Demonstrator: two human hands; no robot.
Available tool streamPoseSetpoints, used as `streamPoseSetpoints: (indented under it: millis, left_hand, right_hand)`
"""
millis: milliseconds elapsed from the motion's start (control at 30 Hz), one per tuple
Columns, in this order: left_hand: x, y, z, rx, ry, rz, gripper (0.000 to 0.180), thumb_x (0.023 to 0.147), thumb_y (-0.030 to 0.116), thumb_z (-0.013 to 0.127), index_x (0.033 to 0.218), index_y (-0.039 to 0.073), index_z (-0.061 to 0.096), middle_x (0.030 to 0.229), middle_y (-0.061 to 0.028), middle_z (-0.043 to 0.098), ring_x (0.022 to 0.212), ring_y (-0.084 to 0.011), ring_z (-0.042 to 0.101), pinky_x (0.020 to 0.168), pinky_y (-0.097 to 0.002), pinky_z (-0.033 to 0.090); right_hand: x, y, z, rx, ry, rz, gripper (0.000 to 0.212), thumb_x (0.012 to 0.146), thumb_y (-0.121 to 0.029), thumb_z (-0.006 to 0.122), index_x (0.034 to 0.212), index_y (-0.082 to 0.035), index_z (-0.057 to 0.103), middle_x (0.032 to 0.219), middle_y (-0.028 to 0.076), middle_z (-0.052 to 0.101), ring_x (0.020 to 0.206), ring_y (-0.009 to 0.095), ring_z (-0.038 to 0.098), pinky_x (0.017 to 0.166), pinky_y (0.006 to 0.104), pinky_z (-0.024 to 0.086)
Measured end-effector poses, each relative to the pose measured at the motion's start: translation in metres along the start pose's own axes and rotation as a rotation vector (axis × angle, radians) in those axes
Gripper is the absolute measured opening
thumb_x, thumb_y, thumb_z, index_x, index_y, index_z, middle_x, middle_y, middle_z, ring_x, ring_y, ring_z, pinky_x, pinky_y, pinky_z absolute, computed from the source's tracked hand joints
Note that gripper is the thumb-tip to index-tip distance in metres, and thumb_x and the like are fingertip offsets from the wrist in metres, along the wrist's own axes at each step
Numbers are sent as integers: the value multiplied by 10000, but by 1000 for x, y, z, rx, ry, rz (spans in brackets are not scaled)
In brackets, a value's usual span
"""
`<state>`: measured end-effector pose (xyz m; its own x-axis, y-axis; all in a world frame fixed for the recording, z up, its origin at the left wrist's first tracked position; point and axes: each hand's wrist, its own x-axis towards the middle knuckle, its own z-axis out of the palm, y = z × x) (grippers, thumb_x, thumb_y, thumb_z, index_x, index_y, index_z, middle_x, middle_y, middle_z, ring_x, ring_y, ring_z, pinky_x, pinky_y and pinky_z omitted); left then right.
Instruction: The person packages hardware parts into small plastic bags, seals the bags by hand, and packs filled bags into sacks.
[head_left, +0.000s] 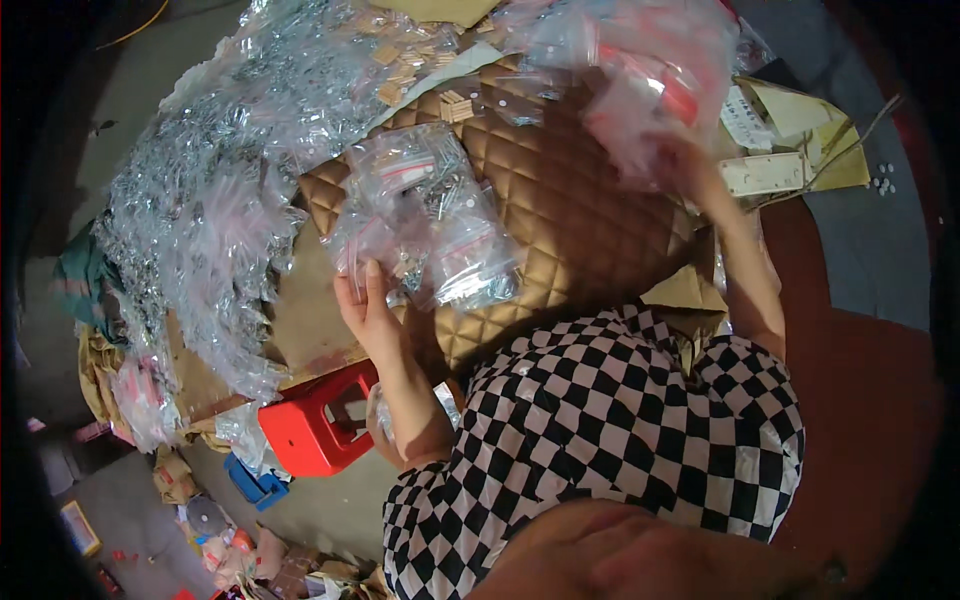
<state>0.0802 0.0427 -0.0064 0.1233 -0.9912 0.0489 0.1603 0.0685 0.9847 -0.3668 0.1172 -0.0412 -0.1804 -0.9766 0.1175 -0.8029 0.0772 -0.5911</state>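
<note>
My left hand [372, 312] pinches the edge of a clear zip bag [362, 240] between thumb and fingers. This bag lies against a cluster of filled zip bags [470, 250] that hold small metal hardware, on a gold-brown quilted cover [560, 220]. Over at the right, my right hand [680, 165] is at a pile of clear and pinkish-red plastic bags [650, 110]. Motion smears its fingers, so what they hold cannot be made out. A small bundle of wooden dowels [456, 106] lies beyond the filled bags.
A large heap of filled clear bags [200, 200] covers the left side, with more wooden dowels [400, 75] at its far end. A red plastic stool [310, 425] and a blue bin [255, 482] stand on the floor at lower left. A white strip-shaped piece [762, 174] lies at right.
</note>
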Motion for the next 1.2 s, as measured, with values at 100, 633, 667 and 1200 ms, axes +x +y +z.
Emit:
streamPoseSetpoints:
  millis: [100,633,667,1200]
  left_hand:
    - [-3,-2,-4,48,-1,51,194,929,91,630,1102,10,599,975,-19,647,854,-93,584,763,-236,458]
    - [-24,17,-2,99,-263,-52,129,923,70,629,1042,27,651,971,-36,657,907,-115,588,806,-245,454]
    - [-20,22,2,160,-371,87,122,893,63,648,1010,34,666,1043,-78,653,1013,-176,582,875,-294,447]
    - [8,51,23,403,-292,415,301,770,-12,713,1053,88,702,865,-55,633,745,-163,598,626,-274,468]
  right_hand:
    - [-41,-48,35,-487,-123,-200,426,868,-116,598,1292,-110,555,981,151,603,872,299,591,784,368,466]
    - [33,-91,37,-150,-55,-443,234,816,-127,685,1032,-78,609,1026,118,631,895,254,625,779,348,489]
    - [37,-103,34,19,-39,-239,206,825,-119,679,1012,-79,604,974,96,638,844,213,628,739,321,491]
    - [53,-227,94,705,-574,-269,443,847,-135,662,1272,-62,562,1143,38,612,932,80,570,737,240,480]
